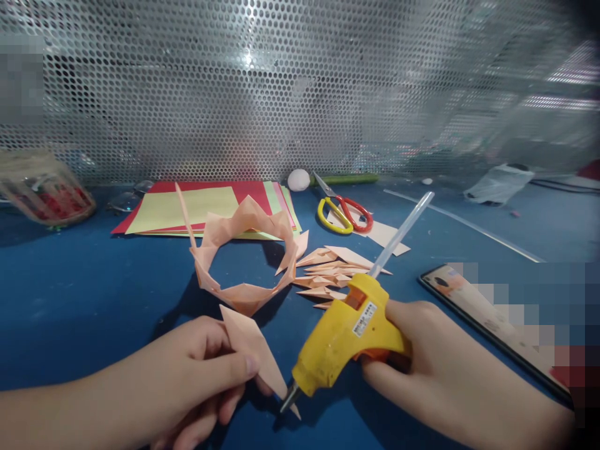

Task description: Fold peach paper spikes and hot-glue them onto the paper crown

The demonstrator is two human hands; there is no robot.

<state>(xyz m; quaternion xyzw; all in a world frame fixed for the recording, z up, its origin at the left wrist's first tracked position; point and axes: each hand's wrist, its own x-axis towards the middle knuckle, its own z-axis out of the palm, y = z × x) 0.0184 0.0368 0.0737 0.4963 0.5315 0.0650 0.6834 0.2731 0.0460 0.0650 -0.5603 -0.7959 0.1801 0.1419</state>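
Between the thumb and fingers of my left hand [210,369] is a folded peach paper piece [255,347], its narrow tip pointing down and right. My right hand [417,362] grips a yellow hot glue gun [337,337] by its handle. A clear glue stick [403,232] sticks out of the gun's back. The metal nozzle lies at the paper's lower tip; whether they touch I cannot tell. Just beyond my hands stands a ring of folded peach paper [246,297], with one thin strip rising at its left. Several loose folded pieces [328,269] lie to the ring's right.
Coloured paper sheets [187,209] are stacked behind the ring. Scissors [344,212] with yellow and red handles lie at the back, near a white ball [299,180]. A phone [487,325] rests at right, a clear jar [47,190] at far left. A perforated metal panel [290,94] closes the back.
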